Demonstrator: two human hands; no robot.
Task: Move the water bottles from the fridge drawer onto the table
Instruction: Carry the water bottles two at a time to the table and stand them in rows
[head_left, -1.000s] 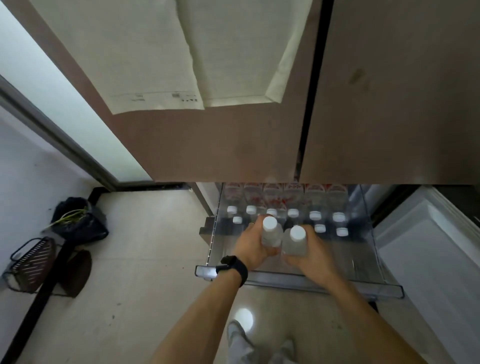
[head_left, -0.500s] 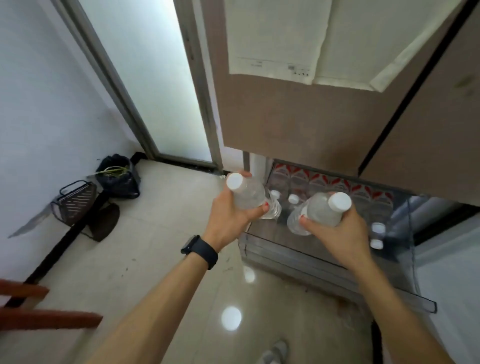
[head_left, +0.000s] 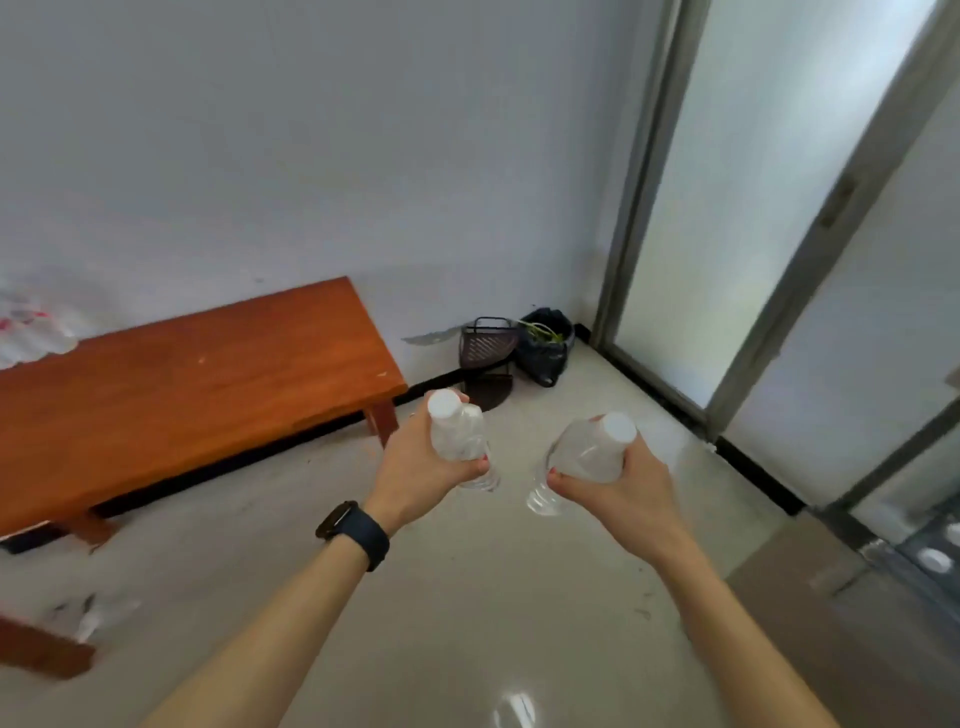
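- The left hand (head_left: 421, 467) is curled round a clear water bottle, the left bottle (head_left: 460, 441). The thumb lies across the near side, and the white cap tilts up and to the left.
- The right hand (head_left: 618, 483) grips a second one, the right bottle (head_left: 582, 457). It is held near its neck, with the white cap up and to the right and the base slanting down to the left.
- Both bottles are in the air above the pale floor (head_left: 467, 597), close to each other but not touching — neither is on any surface.
- A dark watch (head_left: 356, 532) sits on the left wrist.
- The desk (head_left: 182, 384), a low reddish-brown wooden one, stands against the wall at the far left. Its right end is near the left bottle in the view.
- A crumpled plastic bag (head_left: 31, 332) with red print rests on the desk's far-left end, too blurred to read.
- The fridge drawer (head_left: 878, 553) shows at the right edge, and white bottle caps (head_left: 933, 560) are visible inside it.
- In the far corner a dark slatted basket (head_left: 488, 340) stands just beside a black bag (head_left: 545, 343) with green stalks poking out.
- To the right of that corner runs a frosted glass door (head_left: 727, 208) in a grey frame.
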